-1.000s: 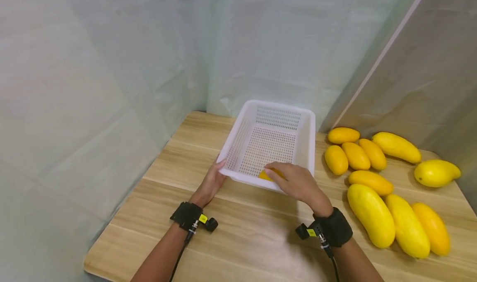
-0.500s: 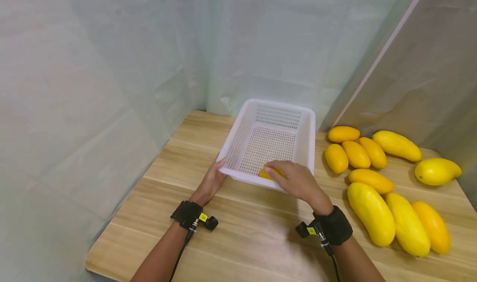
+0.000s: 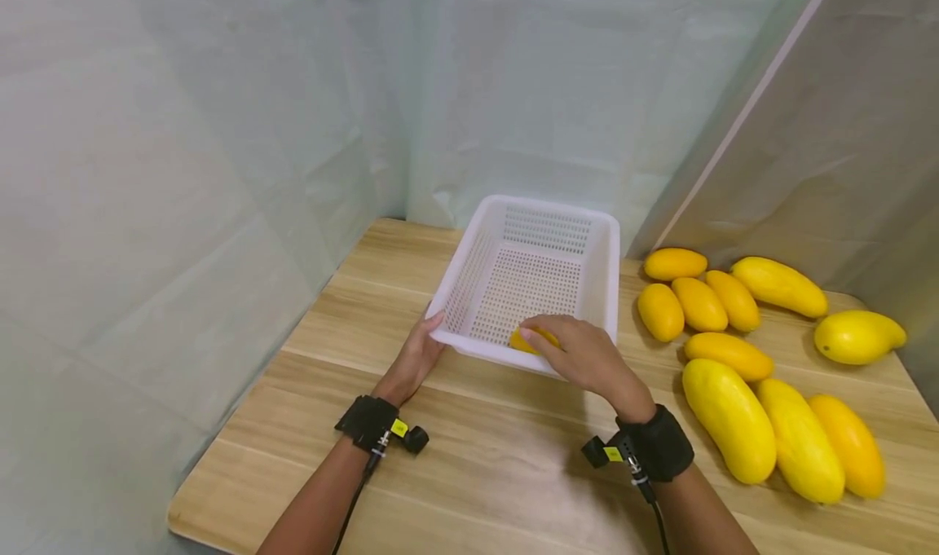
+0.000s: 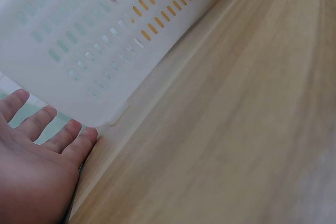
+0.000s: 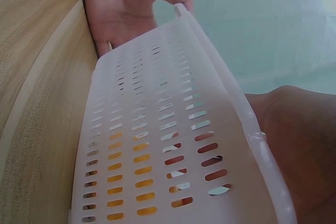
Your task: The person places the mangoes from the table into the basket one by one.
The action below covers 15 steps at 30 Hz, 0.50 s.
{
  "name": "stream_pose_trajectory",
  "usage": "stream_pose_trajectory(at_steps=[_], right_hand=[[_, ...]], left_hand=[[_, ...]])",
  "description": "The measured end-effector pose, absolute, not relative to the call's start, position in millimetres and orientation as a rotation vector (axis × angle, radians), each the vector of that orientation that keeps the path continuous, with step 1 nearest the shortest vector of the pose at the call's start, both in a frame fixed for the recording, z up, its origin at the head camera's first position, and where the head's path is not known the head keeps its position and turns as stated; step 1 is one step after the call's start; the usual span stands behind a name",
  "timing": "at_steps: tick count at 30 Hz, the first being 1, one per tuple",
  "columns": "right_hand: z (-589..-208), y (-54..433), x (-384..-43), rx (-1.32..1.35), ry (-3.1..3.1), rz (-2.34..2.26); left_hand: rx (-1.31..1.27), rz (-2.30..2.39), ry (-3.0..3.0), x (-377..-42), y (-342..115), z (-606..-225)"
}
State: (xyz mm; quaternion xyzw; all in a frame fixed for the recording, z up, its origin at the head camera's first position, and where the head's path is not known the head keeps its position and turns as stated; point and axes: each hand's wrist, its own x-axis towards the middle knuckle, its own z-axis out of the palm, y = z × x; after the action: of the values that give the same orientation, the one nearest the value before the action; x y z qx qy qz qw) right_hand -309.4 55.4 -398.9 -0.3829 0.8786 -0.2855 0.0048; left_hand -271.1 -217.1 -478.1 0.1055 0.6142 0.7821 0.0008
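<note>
A white plastic basket with slotted walls stands on the wooden table. My left hand holds its near left corner, thumb over the rim and fingers along the outer wall. In the left wrist view the fingertips touch the wall low down. Inside the basket, by the near wall, my right hand grips an orange-yellow mango, most of which the hand covers. Yellow shows through the slots of the near wall in the right wrist view.
Several small orange-yellow mangoes lie right of the basket. Larger yellow mangoes lie nearer on the right, and two more by the back right wall, including a pale yellow mango. Pale sheets hang behind the table.
</note>
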Motion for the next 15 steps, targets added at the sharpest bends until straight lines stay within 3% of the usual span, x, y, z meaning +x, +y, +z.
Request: stream_pose_trajectory(at_steps=[15], right_hand=[[-395.1, 60.5, -314.2, -1.242, 2.595, -1.134]], left_hand=[[0.376, 2.483, 1.889, -272.4, -218.3, -479.6]])
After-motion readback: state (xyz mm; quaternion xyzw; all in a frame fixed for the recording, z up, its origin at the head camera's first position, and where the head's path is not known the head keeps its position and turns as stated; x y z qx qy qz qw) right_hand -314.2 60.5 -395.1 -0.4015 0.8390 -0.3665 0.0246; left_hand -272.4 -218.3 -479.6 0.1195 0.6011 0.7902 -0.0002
